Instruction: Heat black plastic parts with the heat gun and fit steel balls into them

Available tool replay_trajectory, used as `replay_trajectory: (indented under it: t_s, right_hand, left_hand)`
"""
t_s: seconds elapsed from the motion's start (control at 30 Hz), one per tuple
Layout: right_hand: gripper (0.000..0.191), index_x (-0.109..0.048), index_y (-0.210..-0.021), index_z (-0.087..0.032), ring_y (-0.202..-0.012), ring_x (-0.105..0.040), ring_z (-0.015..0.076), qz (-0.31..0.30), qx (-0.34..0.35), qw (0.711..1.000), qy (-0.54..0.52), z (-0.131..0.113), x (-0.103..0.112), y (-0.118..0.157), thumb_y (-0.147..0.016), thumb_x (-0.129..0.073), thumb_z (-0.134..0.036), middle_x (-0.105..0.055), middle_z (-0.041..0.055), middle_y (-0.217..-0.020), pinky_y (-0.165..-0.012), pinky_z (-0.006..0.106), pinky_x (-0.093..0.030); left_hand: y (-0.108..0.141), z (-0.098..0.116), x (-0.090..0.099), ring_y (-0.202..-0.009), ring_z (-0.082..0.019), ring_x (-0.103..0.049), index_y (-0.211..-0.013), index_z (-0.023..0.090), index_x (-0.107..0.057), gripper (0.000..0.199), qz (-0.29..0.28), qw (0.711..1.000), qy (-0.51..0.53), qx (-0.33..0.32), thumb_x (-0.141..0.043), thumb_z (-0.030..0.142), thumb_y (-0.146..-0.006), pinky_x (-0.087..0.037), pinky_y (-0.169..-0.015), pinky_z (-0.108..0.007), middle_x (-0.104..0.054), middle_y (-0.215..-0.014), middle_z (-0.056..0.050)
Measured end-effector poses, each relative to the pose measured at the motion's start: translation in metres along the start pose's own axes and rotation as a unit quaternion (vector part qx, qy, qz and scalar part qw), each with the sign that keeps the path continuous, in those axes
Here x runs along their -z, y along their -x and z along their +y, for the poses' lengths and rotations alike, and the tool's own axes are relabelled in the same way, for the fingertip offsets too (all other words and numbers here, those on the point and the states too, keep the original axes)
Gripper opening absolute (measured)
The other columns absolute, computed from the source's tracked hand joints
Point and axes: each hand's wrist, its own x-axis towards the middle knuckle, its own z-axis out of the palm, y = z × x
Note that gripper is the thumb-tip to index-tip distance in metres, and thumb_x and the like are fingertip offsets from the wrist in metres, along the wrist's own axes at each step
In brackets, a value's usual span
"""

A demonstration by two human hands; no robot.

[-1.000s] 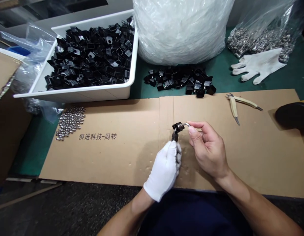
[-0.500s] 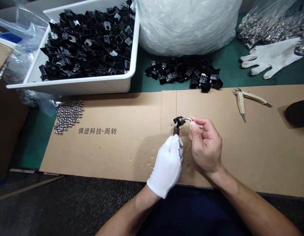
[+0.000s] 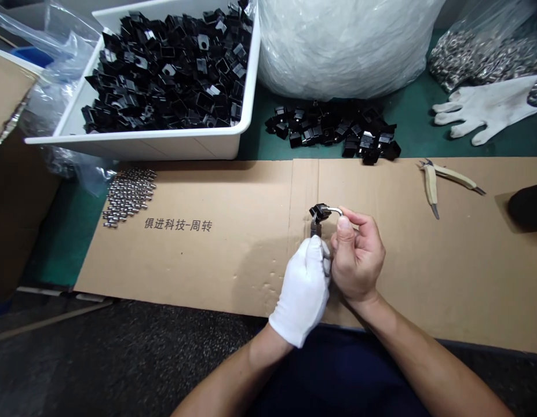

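My left hand [image 3: 302,292], in a white fabric glove, grips a small dark metal piece [image 3: 316,229] that stands up from its fingertips. A black plastic block [image 3: 320,212] sits on top of that piece. A bent silver metal rod [image 3: 336,210] runs from the block to my right hand [image 3: 357,256], which is bare and pinches the rod's end between thumb and fingers. Both hands are close together above the cardboard sheet [image 3: 233,260]. The lower part of the dark piece is hidden by the glove.
A white tub [image 3: 164,145] full of black plastic blocks stands at the far left, beside a big clear plastic bag [image 3: 342,52]. Loose black blocks [image 3: 333,133], metal pins [image 3: 129,197], a pair of pliers [image 3: 437,182] and a white glove [image 3: 485,107] lie around the cardboard.
Both hands have stayed on the block and rod, drawing slightly closer together. The scene has shifted a little in view as my head moved.
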Motion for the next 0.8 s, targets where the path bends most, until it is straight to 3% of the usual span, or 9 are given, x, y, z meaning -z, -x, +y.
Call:
replay_trajectory:
  t_s: [0.13,0.27,0.4,0.6,0.8]
  right_hand:
    - [0.020,-0.061,-0.116,-0.023,-0.047,-0.045,0.0147,-0.008,0.001,1.000,-0.003,-0.002,0.003,0.001,-0.108,-0.053,-0.039,-0.046,-0.0076,-0.059,-0.045,0.029,-0.036]
    - [0.021,-0.065,-0.117,-0.022,-0.050,-0.046,0.0151,-0.059,-0.014,0.998,0.028,-0.013,0.022,-0.008,-0.106,-0.059,-0.039,-0.050,-0.0050,-0.062,-0.045,0.030,-0.034]
    - [0.018,-0.069,-0.113,-0.023,-0.048,-0.038,0.0122,-0.138,-0.034,0.988,0.068,-0.031,0.043,-0.023,-0.105,-0.063,-0.038,-0.046,-0.0072,-0.059,-0.045,0.028,-0.027]
    - [0.016,-0.068,-0.110,-0.024,-0.046,-0.029,0.0103,-0.198,-0.060,0.973,0.100,-0.050,0.055,-0.033,-0.107,-0.061,-0.038,-0.039,-0.0099,-0.055,-0.042,0.027,-0.020]
    - [0.018,-0.066,-0.110,-0.025,-0.047,-0.034,0.0110,-0.221,-0.081,0.964,0.126,-0.055,0.059,-0.036,-0.108,-0.058,-0.040,-0.043,-0.0085,-0.058,-0.043,0.027,-0.024]
  left_hand:
    - [0.000,0.003,-0.002,-0.067,-0.014,-0.055,-0.082,0.023,-0.051,0.044,0.019,1.000,0.008,-0.019,-0.037,0.055,-0.108,-0.050,-0.068,-0.027,-0.058,-0.076,0.000]
    - [0.003,0.004,0.010,-0.059,-0.013,-0.049,-0.088,0.022,-0.053,0.044,-0.030,0.999,0.005,0.029,-0.038,0.059,-0.107,-0.045,-0.059,-0.026,-0.054,-0.071,0.002]
    - [0.004,0.012,0.029,-0.055,-0.012,-0.047,-0.091,0.022,-0.055,0.046,-0.081,0.994,-0.051,0.045,-0.035,0.060,-0.108,-0.042,-0.054,-0.025,-0.056,-0.070,0.003]
    - [0.001,0.021,0.045,-0.056,-0.012,-0.049,-0.088,0.022,-0.053,0.045,-0.127,0.983,-0.129,0.006,-0.032,0.055,-0.110,-0.042,-0.055,-0.027,-0.057,-0.070,0.002]
    - [-0.001,0.019,0.052,-0.058,-0.013,-0.048,-0.087,0.022,-0.052,0.044,-0.150,0.969,-0.195,-0.031,-0.030,0.052,-0.111,-0.041,-0.057,-0.028,-0.056,-0.071,0.002]
